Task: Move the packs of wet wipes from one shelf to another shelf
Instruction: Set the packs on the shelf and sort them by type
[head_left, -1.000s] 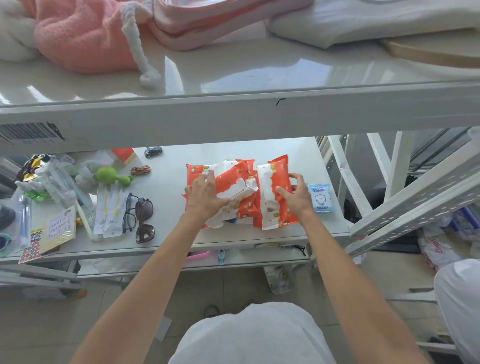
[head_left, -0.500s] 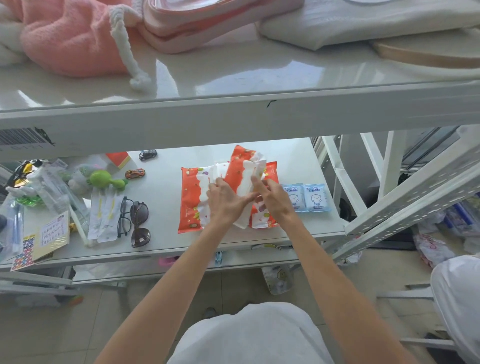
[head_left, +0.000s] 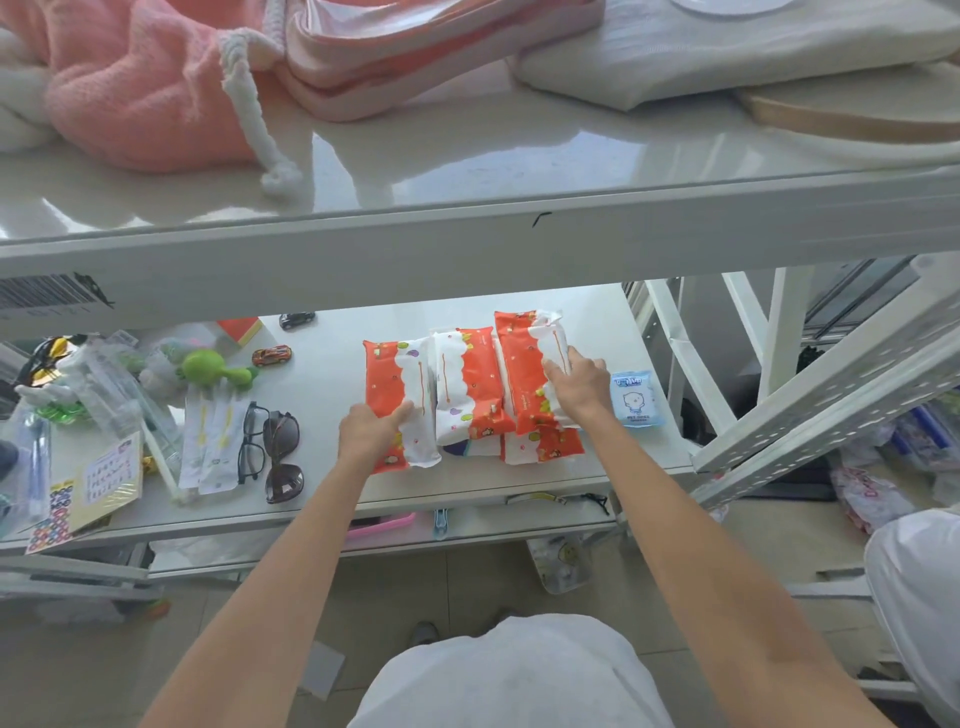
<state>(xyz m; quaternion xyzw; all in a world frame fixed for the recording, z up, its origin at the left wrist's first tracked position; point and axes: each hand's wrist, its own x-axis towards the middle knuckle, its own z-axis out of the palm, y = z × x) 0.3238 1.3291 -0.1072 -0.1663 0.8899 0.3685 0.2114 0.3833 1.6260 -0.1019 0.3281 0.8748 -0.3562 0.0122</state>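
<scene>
While earlier both gripped one raised pack, left hand and right hand now press flat, unclenched, on orange-white plastic wet-wipe packs lying on white lower shelf.

Lower shelf: three orange-white wipe packs side by side. Left hand on leftmost, right hand on rightmost. Sunglasses left.
</scene>
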